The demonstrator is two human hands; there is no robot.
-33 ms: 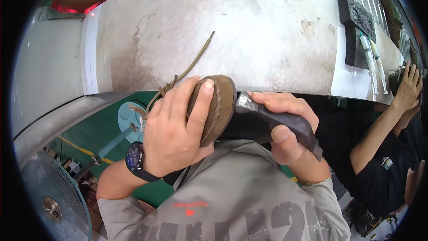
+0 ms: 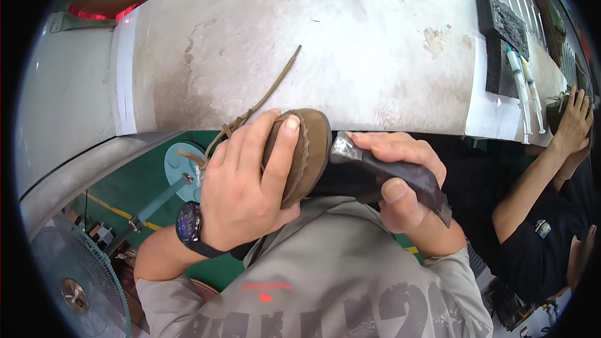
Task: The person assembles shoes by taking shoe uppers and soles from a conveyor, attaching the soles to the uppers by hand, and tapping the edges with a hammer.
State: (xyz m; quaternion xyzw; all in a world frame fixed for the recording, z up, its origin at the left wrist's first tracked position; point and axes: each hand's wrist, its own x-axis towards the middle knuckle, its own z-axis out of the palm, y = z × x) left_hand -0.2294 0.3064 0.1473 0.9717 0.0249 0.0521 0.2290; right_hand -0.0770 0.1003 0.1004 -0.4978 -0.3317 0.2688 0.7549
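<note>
A brown shoe [image 2: 318, 147] with a stitched seam around its toe is gripped by my left hand [image 2: 235, 178], whose fingers wrap over the upper. The sole edge faces right. From the shoe a brown lace [image 2: 275, 86] trails onto the worktable [image 2: 363, 44]. My right hand [image 2: 410, 150] is closed around a dark, wrapped tool [image 2: 429, 191] with a blunt, shiny metal end; its exact kind I cannot make out. That end sits just right of the shoe's sole, seemingly close beside it. Both hands are at the table's near edge.
At the right are dark foam blocks [image 2: 498, 66] and syringes [image 2: 521, 91]. Another person's hand [image 2: 573, 119] works beyond them, near more shoes [image 2: 551, 25]. Lower left stand a fan [image 2: 75, 288] and a light-blue stool [image 2: 181, 169].
</note>
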